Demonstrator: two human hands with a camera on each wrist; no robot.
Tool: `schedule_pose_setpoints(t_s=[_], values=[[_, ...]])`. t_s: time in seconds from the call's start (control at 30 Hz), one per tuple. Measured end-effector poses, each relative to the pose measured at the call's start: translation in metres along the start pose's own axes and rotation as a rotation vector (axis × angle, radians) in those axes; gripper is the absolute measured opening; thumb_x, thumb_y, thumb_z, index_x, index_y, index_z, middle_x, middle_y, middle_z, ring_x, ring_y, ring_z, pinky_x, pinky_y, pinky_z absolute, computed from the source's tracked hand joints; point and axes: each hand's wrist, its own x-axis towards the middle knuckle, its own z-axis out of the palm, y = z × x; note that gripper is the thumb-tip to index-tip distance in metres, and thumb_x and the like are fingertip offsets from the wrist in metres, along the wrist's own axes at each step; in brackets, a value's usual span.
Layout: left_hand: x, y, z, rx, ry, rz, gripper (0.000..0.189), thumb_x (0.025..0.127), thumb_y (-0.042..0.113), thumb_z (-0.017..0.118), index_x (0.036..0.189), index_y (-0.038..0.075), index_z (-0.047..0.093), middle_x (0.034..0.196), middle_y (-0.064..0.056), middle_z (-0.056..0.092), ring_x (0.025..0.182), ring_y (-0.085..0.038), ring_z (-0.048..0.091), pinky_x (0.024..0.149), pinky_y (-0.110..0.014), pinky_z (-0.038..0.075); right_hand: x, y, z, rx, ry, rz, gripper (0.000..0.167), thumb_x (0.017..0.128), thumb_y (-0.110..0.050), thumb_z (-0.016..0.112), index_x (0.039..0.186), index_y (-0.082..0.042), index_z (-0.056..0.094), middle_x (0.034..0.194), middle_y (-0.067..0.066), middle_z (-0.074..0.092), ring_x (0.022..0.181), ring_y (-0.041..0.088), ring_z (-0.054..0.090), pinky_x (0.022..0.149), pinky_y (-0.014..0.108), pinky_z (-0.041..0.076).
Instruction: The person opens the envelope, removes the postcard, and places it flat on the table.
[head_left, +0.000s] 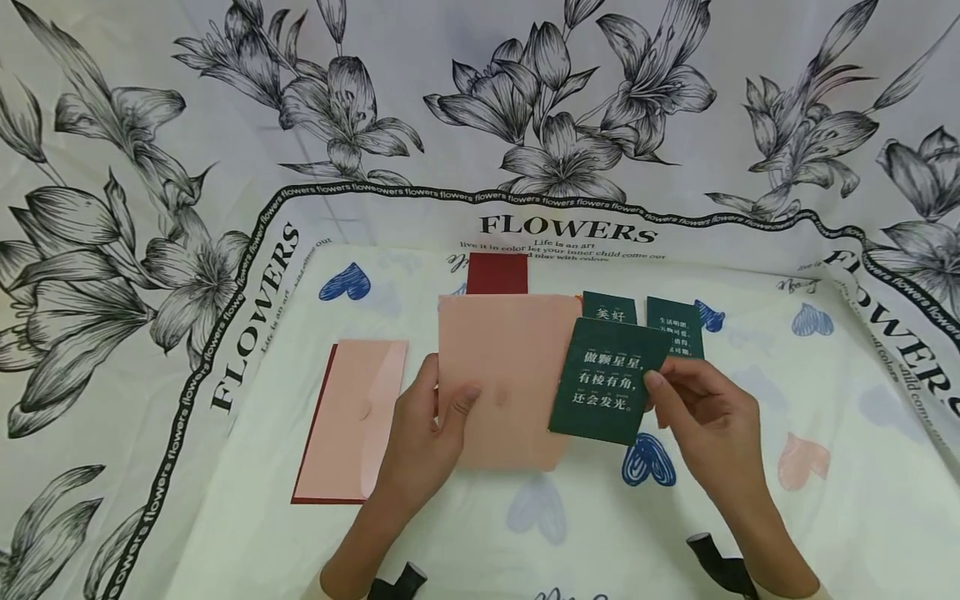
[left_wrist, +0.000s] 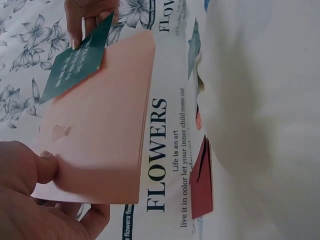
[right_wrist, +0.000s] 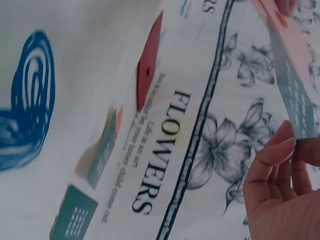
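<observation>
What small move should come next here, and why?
Probably the right hand should straighten the green text card against the pink envelope: it pinches the card, which slants across the envelope's right edge in the head view, while the left hand holds the envelope.

Left hand (head_left: pixel 431 429) and right hand (head_left: pixel 708 425) are bare, with a blunt-ended black left-wrist fitting (head_left: pixel 400 583) seen bottom centre-left, a curved black right-wrist fitting (head_left: pixel 718 567) seen lower right, pale sleeve edge (head_left: pixel 813 594) barely shown beside it.
</observation>
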Motion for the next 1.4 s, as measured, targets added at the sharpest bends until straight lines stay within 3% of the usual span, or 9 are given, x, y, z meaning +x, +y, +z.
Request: schedule_pose_setpoints(t_s=[0.17, 0.43, 0.77, 0.87, 1.1, 1.3, 1.4], values=[[0.002, -0.003, -0.008, 0.033, 0.048, -0.007, 0.034, 0.106, 0.030, 0.066, 0.135, 0.018, 0.051, 0.112, 0.002, 0.067, 0.097, -0.012, 0.068, 0.078, -0.034, 0.057, 0.004, 0.003, -0.024, 0.048, 0.052, 0.095, 0.021, 0.101, 0.000, 0.069, 0.121, 0.005, 0.068, 0.089, 0.008, 0.074, 0.067, 0.018, 0.063, 0.062, 0.021, 0.053], [0.002, -0.003, -0.009, 0.006, 0.016, -0.048, 0.041, 0.110, 0.035, 0.059, 0.145, 0.022, 0.042, 0.122, 0.003, 0.063, 0.109, -0.015, 0.065, 0.088, -0.036, 0.057, 0.007, 0.011, -0.051, 0.146, 0.087, 0.160, 0.023, 0.099, 0.001, 0.071, 0.121, 0.008, 0.066, 0.093, 0.009, 0.075, 0.067, 0.017, 0.064, 0.058, 0.020, 0.052], [0.003, -0.005, -0.008, 0.025, 0.054, -0.044, 0.041, 0.108, 0.033, 0.061, 0.144, 0.021, 0.044, 0.122, 0.002, 0.064, 0.103, -0.015, 0.064, 0.085, -0.041, 0.057, 0.020, 0.032, -0.086, 0.141, 0.094, 0.216, 0.026, 0.098, -0.002, 0.074, 0.123, 0.002, 0.067, 0.094, 0.000, 0.078, 0.068, 0.014, 0.063, 0.057, 0.018, 0.052], [0.004, -0.007, -0.008, 0.003, 0.077, -0.055, 0.043, 0.108, 0.031, 0.062, 0.145, 0.019, 0.043, 0.125, 0.001, 0.064, 0.105, -0.016, 0.063, 0.087, -0.044, 0.056, 0.024, 0.038, -0.098, 0.101, 0.092, 0.237, 0.025, 0.100, -0.005, 0.073, 0.124, -0.001, 0.068, 0.095, -0.003, 0.078, 0.070, 0.012, 0.064, 0.057, 0.017, 0.052], [0.004, -0.010, -0.010, -0.046, 0.094, -0.097, 0.045, 0.107, 0.033, 0.064, 0.146, 0.021, 0.043, 0.131, 0.002, 0.062, 0.107, -0.018, 0.062, 0.088, -0.047, 0.055, 0.039, 0.057, -0.126, -0.140, 0.096, 0.291, 0.017, 0.106, -0.013, 0.066, 0.122, -0.017, 0.066, 0.097, -0.017, 0.074, 0.072, 0.005, 0.065, 0.060, 0.014, 0.053], [0.004, -0.010, -0.008, -0.077, 0.071, -0.101, 0.052, 0.107, 0.029, 0.064, 0.151, 0.020, 0.038, 0.139, 0.001, 0.059, 0.118, -0.016, 0.061, 0.095, -0.048, 0.054, 0.052, 0.084, -0.147, -0.197, 0.074, 0.359, 0.012, 0.108, -0.018, 0.063, 0.116, -0.027, 0.063, 0.090, -0.026, 0.071, 0.072, 0.001, 0.061, 0.058, 0.014, 0.052], [0.004, -0.011, -0.008, -0.089, 0.066, -0.112, 0.060, 0.107, 0.029, 0.064, 0.156, 0.026, 0.030, 0.138, 0.000, 0.060, 0.115, -0.016, 0.064, 0.094, -0.047, 0.055, 0.059, 0.096, -0.154, -0.265, 0.064, 0.393, 0.008, 0.109, -0.023, 0.061, 0.116, -0.026, 0.061, 0.086, -0.030, 0.067, 0.074, -0.001, 0.059, 0.058, 0.014, 0.052]])
